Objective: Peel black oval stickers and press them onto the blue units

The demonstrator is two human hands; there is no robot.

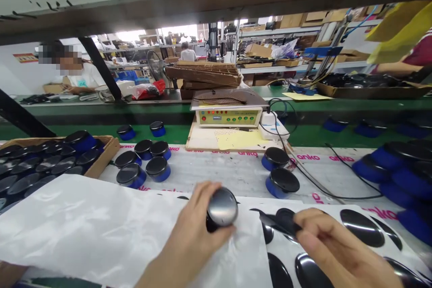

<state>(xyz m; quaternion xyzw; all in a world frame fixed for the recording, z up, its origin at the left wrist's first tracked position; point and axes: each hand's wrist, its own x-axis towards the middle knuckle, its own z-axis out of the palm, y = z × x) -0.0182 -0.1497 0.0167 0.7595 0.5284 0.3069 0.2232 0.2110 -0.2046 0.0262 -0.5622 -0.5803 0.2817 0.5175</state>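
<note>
My left hand (194,229) is closed around a round part with a shiny silver face (222,207) and a dark side, the silver face turned towards me. It is above a white glossy sheet (118,220). To the right, my right hand (337,247) pinches a thin black round sticker (285,220) between thumb and fingers. Beneath that hand lies a white backing sheet (286,252) with several glossy black round stickers (362,227). Beyond my hands, blue parts with black tops (282,182) stand on the bench.
A carton (107,155) at left is filled with black-topped round parts. More blue parts (407,157) are stacked at right. A control box (229,117) with buttons stands behind, its cable (313,175) crossing the bench. A shelf beam (216,2) spans overhead. Another person (89,76) sits far left.
</note>
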